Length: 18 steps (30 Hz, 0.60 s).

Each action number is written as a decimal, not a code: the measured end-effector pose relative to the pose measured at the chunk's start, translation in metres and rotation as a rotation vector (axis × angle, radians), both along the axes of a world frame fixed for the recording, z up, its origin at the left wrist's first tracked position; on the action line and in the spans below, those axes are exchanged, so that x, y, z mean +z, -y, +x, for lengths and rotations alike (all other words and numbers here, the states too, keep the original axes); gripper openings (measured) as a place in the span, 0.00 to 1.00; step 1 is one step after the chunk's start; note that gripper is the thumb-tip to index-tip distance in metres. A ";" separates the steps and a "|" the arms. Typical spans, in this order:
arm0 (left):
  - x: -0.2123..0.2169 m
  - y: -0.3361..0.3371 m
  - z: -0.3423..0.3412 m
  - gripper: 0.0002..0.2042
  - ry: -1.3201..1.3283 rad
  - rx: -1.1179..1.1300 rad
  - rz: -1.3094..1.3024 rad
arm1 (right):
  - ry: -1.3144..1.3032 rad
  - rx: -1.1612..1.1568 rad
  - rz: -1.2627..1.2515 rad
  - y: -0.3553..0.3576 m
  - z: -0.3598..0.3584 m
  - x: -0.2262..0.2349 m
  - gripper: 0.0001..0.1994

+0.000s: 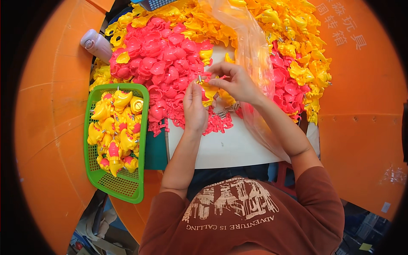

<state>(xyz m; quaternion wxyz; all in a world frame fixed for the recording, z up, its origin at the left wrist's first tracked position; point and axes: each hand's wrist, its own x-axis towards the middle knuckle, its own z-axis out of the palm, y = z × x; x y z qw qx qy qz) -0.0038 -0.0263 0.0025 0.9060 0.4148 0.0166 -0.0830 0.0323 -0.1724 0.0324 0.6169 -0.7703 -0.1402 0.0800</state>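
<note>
green basket (140, 127) of finished yellow-and-pink toys off worktop (238, 148) left edge | left hand (194, 108) grip closed on small metal pin (199, 79), pin upright | yellow toy piece (209, 91) just right of pin, pinched in right hand (238, 83) grip, above worktop far edge | pink shells (161, 59) heaped behind

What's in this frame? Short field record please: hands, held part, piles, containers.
left hand: raised over the white board, fingertips on a yellow plastic part
right hand: pinching the same yellow part from the other side
small metal pins: loose on the board, just below the hands
pink parts pile: heaped behind the hands
yellow parts pile: along the far and right side
clear plastic bag: draped beside the right forearm
green basket: on the person's left, holding assembled yellow and pink toys
bottle: pale lilac, far left
</note>
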 end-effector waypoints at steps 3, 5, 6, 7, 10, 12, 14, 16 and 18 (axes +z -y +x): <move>0.005 0.000 0.001 0.17 -0.090 0.085 -0.068 | 0.137 -0.188 -0.053 0.006 -0.002 0.003 0.18; 0.006 -0.005 0.005 0.17 -0.092 0.111 -0.072 | 0.523 -0.043 -0.766 0.016 -0.021 0.002 0.27; 0.006 -0.006 0.006 0.17 -0.100 0.132 -0.074 | 0.537 -0.037 -0.895 0.013 -0.031 0.000 0.29; 0.005 -0.007 0.005 0.17 -0.101 0.140 -0.075 | 0.540 -0.029 -0.894 0.014 -0.030 -0.008 0.29; 0.002 -0.009 0.005 0.17 -0.136 0.108 -0.150 | 0.503 0.028 -1.014 0.019 -0.030 -0.019 0.29; 0.001 -0.009 0.005 0.16 -0.138 0.081 -0.157 | 0.508 -0.015 -0.865 0.019 -0.030 -0.007 0.27; 0.003 -0.003 0.005 0.16 -0.143 0.065 -0.166 | 0.544 -0.057 -0.668 0.021 -0.033 0.010 0.26; 0.008 -0.001 0.001 0.17 -0.143 0.015 -0.173 | 0.563 -0.102 -0.466 0.016 -0.038 0.024 0.25; 0.005 -0.002 -0.002 0.18 -0.113 -0.030 -0.158 | 0.686 -0.001 -0.463 0.001 -0.041 0.033 0.24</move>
